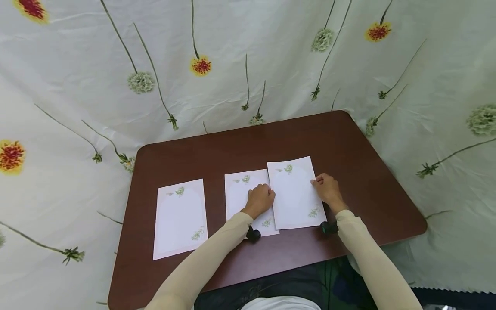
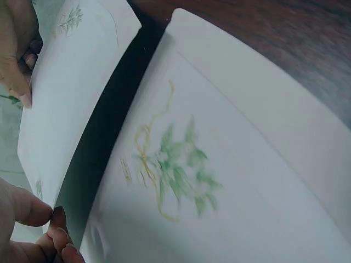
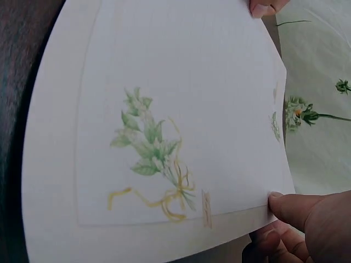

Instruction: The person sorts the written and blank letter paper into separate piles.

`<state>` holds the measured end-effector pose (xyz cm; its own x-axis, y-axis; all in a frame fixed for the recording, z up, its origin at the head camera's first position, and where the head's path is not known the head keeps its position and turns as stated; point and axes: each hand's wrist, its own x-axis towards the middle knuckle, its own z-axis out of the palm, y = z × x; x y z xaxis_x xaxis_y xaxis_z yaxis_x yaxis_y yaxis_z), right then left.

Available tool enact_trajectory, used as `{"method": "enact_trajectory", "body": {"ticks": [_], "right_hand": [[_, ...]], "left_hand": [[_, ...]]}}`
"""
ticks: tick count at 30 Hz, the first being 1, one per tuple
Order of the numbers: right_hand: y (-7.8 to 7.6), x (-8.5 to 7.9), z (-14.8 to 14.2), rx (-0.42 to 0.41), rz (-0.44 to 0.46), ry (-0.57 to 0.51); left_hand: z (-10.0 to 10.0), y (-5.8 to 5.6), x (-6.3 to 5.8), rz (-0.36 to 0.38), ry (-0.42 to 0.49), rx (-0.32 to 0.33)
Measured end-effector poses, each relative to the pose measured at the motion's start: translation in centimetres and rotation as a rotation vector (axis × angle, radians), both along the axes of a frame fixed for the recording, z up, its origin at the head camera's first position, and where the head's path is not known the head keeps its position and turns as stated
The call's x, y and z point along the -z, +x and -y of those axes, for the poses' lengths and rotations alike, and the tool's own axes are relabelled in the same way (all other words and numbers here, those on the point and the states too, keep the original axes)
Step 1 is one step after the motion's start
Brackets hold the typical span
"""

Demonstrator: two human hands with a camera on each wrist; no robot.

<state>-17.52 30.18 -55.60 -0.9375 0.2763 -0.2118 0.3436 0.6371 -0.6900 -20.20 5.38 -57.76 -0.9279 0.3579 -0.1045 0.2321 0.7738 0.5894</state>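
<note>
Paper (image 1: 294,196), white and slightly bowed, is printed with green leaves (image 1: 288,168) near its top and a yellow-ribboned sprig (image 3: 145,142) near its lower right. Its left edge is pinched between thumb and fingers by the left hand (image 1: 260,200), its right edge likewise by the right hand (image 1: 329,190). The middle sheet (image 1: 237,200) is partly overlapped by it; the left sheet (image 1: 179,221) is set apart. Brown tabletop (image 1: 240,144) is left uncovered beyond the far edge and, more widely, rightward.
</note>
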Motion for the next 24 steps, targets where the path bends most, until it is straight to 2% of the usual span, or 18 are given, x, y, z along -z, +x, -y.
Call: {"method": "enact_trajectory", "body": {"ticks": [9,15,19,24], "right_hand": [[-0.1,-0.1,-2.6,0.063,0.007,0.026],[-0.3,1.1,-3.5,0.101,0.005,0.017],[-0.5,1.6,-3.6,0.117,0.005,0.022],[-0.5,2.2,-3.9,0.112,0.001,0.084]], "left_hand": [[-3.1,-0.1,0.5,0.014,-0.059,0.049],[-5.1,-0.3,1.0,-0.035,-0.141,0.063],[-5.7,-0.6,1.0,-0.082,-0.193,0.066],[-6.2,-0.7,1.2,-0.071,-0.211,0.072]]}}
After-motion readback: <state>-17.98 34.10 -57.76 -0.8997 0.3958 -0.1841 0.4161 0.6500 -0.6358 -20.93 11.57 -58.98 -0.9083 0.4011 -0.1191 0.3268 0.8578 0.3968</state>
